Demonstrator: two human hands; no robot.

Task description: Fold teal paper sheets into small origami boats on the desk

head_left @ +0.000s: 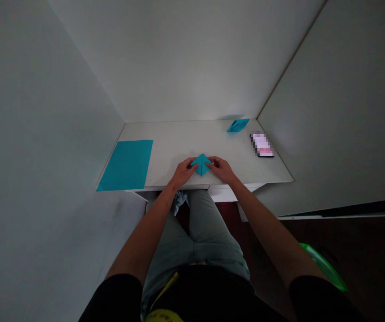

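Left hand (181,173) and right hand (221,170), partly curled, grip the folded paper (201,164) from either side, near the front edge of the desk (192,138); even pressure keeps edges aligned.

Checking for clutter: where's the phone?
In the head view, the phone lies at right on the white desk, by the right wall, near the folded teal paper.

**Hands over the fold, phone screen scrambled!**
The left hand (183,172) and right hand (220,169) cover the sides of the folded teal paper (201,164), hiding its edges. Over on the desk, the phone's screen (262,145) is pixelated past reading. Down low, a curved green object (323,267) is half lost in the dark, and a yellow object (162,316) is cut off by the bottom edge!
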